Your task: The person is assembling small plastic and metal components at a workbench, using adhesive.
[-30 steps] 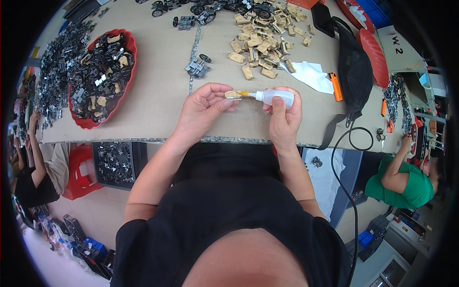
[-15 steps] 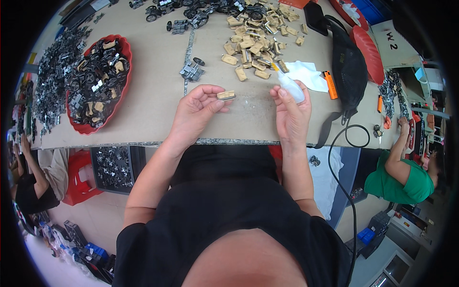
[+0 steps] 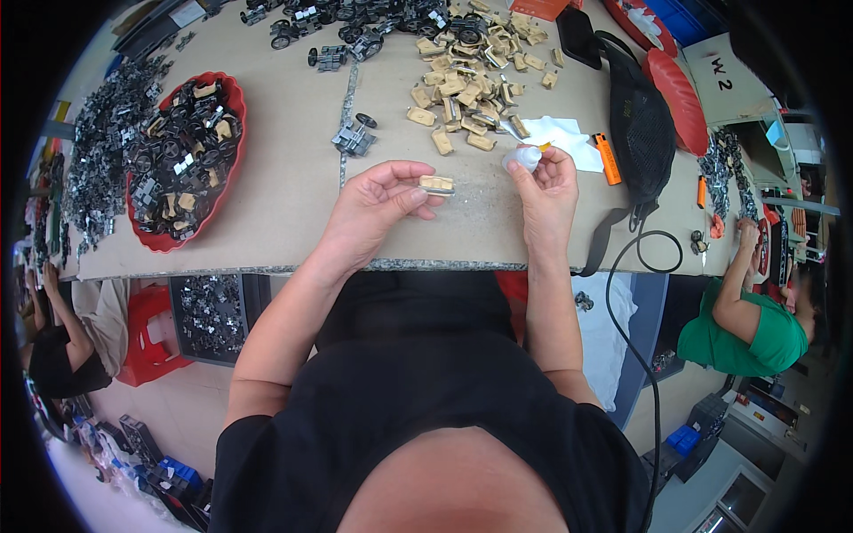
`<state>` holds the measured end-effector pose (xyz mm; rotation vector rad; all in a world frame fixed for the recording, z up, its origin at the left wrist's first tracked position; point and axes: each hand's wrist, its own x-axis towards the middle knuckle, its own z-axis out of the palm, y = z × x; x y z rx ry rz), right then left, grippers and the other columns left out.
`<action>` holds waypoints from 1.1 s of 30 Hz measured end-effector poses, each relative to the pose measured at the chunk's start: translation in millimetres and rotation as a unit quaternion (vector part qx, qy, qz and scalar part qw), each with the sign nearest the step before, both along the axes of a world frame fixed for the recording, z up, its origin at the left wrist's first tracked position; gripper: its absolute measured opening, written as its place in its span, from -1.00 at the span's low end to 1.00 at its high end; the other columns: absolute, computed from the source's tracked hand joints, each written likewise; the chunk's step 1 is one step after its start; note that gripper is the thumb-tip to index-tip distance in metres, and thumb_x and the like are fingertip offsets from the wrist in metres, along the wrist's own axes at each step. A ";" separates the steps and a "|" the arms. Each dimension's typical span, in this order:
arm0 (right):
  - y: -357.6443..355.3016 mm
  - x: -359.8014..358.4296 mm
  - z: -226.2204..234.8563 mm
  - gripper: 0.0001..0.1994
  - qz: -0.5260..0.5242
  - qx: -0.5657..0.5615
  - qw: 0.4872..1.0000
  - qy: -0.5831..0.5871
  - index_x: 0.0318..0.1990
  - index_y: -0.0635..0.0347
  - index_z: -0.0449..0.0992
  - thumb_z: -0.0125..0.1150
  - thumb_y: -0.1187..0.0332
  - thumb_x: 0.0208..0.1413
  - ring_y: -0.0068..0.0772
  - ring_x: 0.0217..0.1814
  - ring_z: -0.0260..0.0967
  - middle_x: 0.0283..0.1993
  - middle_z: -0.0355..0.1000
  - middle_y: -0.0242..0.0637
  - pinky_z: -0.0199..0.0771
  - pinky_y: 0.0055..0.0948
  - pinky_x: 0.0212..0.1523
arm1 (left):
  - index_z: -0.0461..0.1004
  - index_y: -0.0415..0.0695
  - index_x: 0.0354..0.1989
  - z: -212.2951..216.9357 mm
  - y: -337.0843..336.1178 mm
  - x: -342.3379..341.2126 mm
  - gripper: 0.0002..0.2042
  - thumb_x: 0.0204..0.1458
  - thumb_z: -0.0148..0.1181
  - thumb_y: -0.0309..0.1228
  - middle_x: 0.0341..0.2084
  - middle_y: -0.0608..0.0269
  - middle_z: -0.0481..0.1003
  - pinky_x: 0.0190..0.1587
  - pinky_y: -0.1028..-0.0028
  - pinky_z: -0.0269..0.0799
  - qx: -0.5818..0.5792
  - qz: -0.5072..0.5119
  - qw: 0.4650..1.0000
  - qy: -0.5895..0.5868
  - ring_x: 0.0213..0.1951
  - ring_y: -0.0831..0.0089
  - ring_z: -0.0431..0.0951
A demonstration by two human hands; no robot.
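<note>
Between the thumb and fingers of my left hand (image 3: 371,213) is a small tan plastic part (image 3: 437,185) with a grey lower edge. My right hand (image 3: 553,191) grips a small white squeeze bottle (image 3: 522,160), tilted so its yellow tip points up and to the right, away from the part. The fingers partly cover the bottle. Beyond the left hand, a grey toy chassis (image 3: 354,139) with a black wheel lies on the table. A heap of similar tan parts (image 3: 462,87) spreads farther back, and a white tissue (image 3: 577,142) lies behind the right hand.
An orange lighter (image 3: 608,158) and a black fabric bag (image 3: 638,133) with a strap lie at right. At left stands a red basket (image 3: 242,111) of mixed parts, beside a heap of dark parts (image 3: 102,151). A co-worker in green (image 3: 755,329) sits at right.
The white bottle has turned in my right hand: its yellow tip pointed up-left and now points up-right. My left hand with the tan part has shifted slightly to the right.
</note>
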<state>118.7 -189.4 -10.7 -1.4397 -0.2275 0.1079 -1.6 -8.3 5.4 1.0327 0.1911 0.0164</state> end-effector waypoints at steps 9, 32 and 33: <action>-6.8 -41.1 24.4 -0.73 0.056 0.007 0.998 -0.036 -0.05 0.37 0.31 0.00 0.41 0.14 -0.53 -0.15 0.25 -0.07 0.31 -0.26 0.25 -0.55 -0.13 | 0.42 -0.23 -0.14 8.5 -4.8 3.6 -0.77 -0.01 0.13 -0.50 -0.20 0.23 0.41 -0.08 0.51 0.32 0.035 -0.026 0.998 -0.044 -0.18 0.54 0.40; 12.4 -37.6 7.5 -0.61 0.354 0.243 0.863 0.264 -0.12 0.30 0.33 0.26 0.29 -0.07 -0.52 -0.35 0.28 -0.23 0.36 -0.27 0.28 -0.59 -0.34 | 0.34 -0.16 -0.10 13.7 66.0 -3.6 -0.56 -0.24 0.28 -0.53 -0.16 0.16 0.38 -0.14 0.39 0.31 0.657 0.170 0.731 -0.066 -0.13 0.24 0.37; 13.3 -37.5 7.2 -0.62 0.357 0.243 0.863 0.262 -0.12 0.29 0.33 0.26 0.30 -0.07 -0.52 -0.34 0.29 -0.22 0.36 -0.26 0.29 -0.59 -0.34 | 0.35 -0.17 -0.11 10.6 66.8 -2.6 -0.58 -0.23 0.27 -0.52 -0.17 0.16 0.39 -0.14 0.38 0.31 0.668 0.153 0.726 -0.063 -0.14 0.24 0.37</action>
